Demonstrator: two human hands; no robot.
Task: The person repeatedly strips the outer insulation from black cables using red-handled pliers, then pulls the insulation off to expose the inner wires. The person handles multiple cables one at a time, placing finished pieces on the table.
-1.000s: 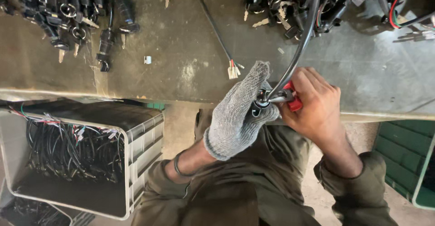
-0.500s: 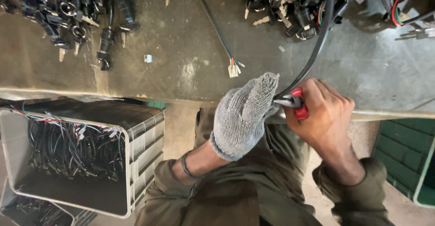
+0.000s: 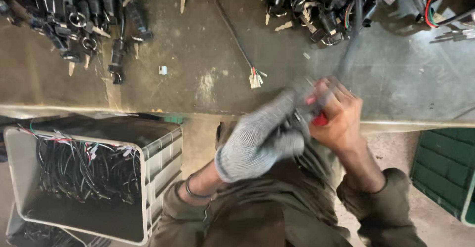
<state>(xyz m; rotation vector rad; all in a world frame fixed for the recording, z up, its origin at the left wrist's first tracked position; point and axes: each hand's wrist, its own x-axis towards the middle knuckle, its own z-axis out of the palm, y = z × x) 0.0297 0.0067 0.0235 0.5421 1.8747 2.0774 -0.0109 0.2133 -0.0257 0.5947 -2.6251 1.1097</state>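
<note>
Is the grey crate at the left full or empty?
Partly full: the crate holds a tangle of black wires, with bare floor showing.

On the metal workbench (image 3: 198, 86), a group of black switches with keys (image 3: 84, 24) lies at ten o'clock, and a bigger pile of switches and wires (image 3: 326, 9) lies at one o'clock. A thin black cable with a white plug (image 3: 255, 78) lies alone near the centre. A grey crate (image 3: 158, 163) with black wires (image 3: 79, 172) inside stands at eight o'clock, and a green crate (image 3: 445, 172) stands at four o'clock.

Left hand (image 3: 260, 140), frame centre: grey knit glove, thin dark bangle at wrist. Right hand (image 3: 336, 116), right of centre: bare. Olive-drab long sleeves, cuffs bunched, matching garment below.
</note>
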